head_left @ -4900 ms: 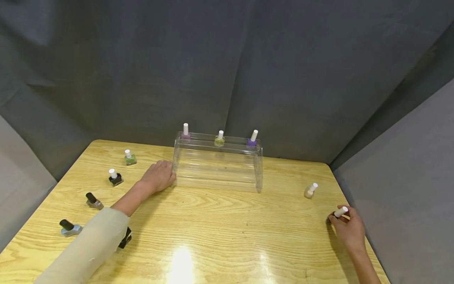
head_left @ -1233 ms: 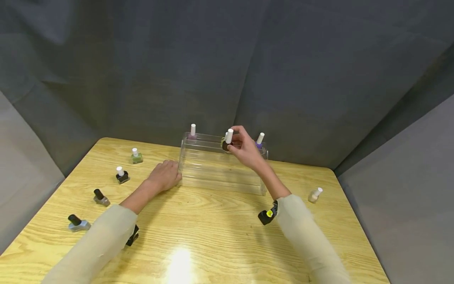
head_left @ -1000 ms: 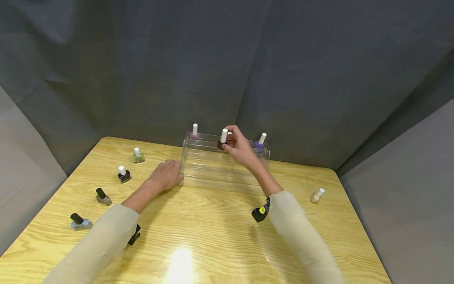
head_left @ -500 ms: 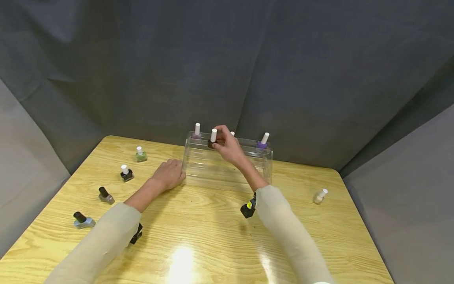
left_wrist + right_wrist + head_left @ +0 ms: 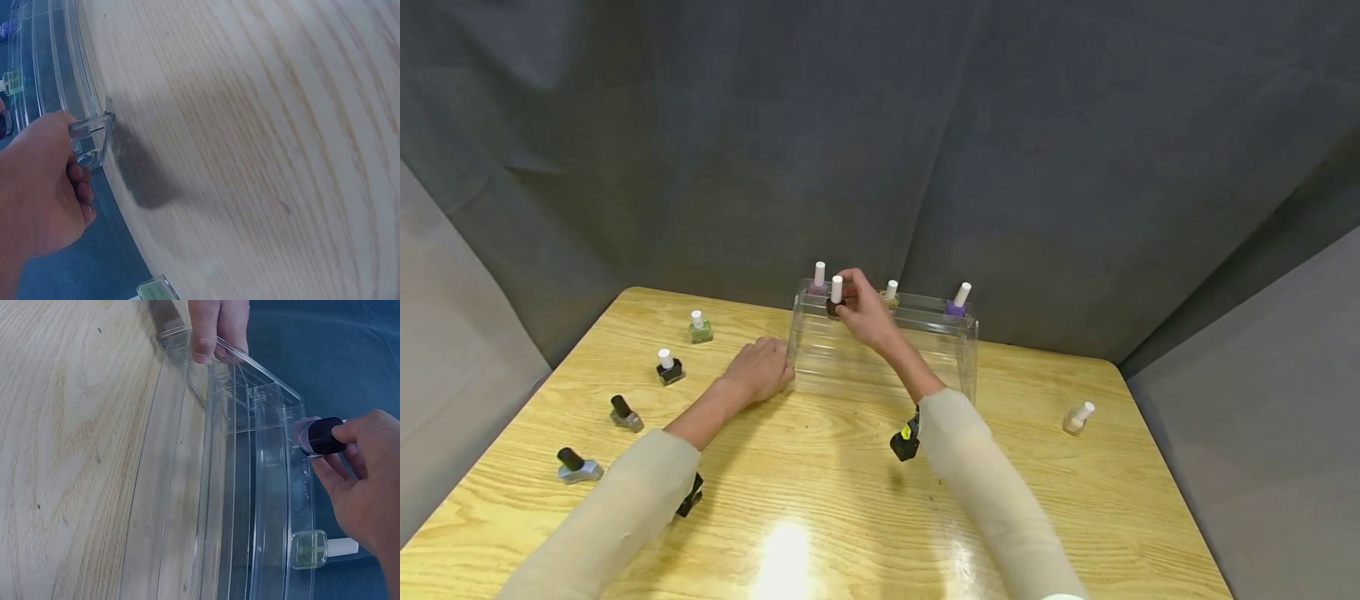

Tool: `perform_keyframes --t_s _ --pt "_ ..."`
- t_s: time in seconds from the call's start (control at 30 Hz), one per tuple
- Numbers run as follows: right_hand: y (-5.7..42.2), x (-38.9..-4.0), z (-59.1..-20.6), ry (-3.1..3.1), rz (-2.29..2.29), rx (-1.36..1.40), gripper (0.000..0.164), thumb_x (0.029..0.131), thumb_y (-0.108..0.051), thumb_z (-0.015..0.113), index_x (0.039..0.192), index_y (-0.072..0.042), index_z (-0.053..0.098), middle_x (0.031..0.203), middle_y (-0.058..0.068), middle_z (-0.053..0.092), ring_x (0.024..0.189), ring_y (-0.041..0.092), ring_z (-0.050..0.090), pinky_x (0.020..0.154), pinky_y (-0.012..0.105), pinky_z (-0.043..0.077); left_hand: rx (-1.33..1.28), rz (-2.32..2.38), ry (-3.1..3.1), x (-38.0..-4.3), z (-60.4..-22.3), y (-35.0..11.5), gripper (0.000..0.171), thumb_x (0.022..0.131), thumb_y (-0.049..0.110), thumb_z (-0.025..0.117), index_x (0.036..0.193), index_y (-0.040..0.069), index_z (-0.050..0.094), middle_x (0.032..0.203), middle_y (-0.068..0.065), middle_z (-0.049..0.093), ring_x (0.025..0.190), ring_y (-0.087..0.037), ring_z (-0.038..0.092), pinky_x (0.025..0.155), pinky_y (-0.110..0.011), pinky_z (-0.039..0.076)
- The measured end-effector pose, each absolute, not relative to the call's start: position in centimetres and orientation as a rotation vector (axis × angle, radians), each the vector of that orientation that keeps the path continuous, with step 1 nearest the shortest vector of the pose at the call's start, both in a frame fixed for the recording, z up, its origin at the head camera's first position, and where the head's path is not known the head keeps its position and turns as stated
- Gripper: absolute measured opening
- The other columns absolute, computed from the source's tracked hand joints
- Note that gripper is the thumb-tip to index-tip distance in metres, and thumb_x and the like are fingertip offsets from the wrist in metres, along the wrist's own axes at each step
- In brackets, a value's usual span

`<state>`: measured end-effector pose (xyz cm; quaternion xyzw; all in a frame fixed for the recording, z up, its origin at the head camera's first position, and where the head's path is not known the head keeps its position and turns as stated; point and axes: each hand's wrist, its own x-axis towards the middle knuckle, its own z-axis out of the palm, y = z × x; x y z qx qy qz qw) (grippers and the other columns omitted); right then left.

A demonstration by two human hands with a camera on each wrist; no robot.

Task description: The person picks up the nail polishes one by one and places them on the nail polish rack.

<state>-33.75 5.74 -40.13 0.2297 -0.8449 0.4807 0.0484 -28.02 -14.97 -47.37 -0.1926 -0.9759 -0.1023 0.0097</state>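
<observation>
A clear acrylic tiered rack (image 5: 880, 350) stands at the back of the table. Its left side panel is gripped by my left hand (image 5: 758, 368), whose fingers curl around the edge in the left wrist view. My right hand (image 5: 868, 317) pinches a dark nail polish bottle (image 5: 325, 435) with a white cap between thumb and fingers, right at the top tier near its left end. On that tier sit a mauve nail polish (image 5: 818, 279) just left of it, a yellowish nail polish (image 5: 309, 549) to the right, and a purple nail polish (image 5: 958, 302) at the right end.
Left on the wooden table (image 5: 820, 500) stand a green bottle (image 5: 700, 329), a black bottle (image 5: 670, 368), a grey-brown bottle (image 5: 627, 415) and a light blue bottle (image 5: 580, 468). A cream bottle (image 5: 1077, 418) stands far right. A dark curtain (image 5: 880, 150) hangs behind.
My right hand has carried the dark nail polish from the table's right side to the rack, then leftward along the top tier. The left hand keeps its grip on the rack.
</observation>
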Motion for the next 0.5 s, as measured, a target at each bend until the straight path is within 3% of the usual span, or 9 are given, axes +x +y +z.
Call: perform_keyframes --t_s 0.5 --pt "4.83 -33.95 -41.01 -2.590 1.392 0.729 0.040 0.085 0.005 0.056 0.119 -0.012 0.043 0.103 0.008 0.059 0.093 0.018 0.059 0.078 0.029 0.047 -0.593 -0.336 -3.040 -27.96 -47.28 -14.64 0.022 0.092 0.024 0.042 0.098 0.004 0.049 0.103 -0.012 0.054 0.099 -0.030 0.047 0.086 -0.047 0.037"
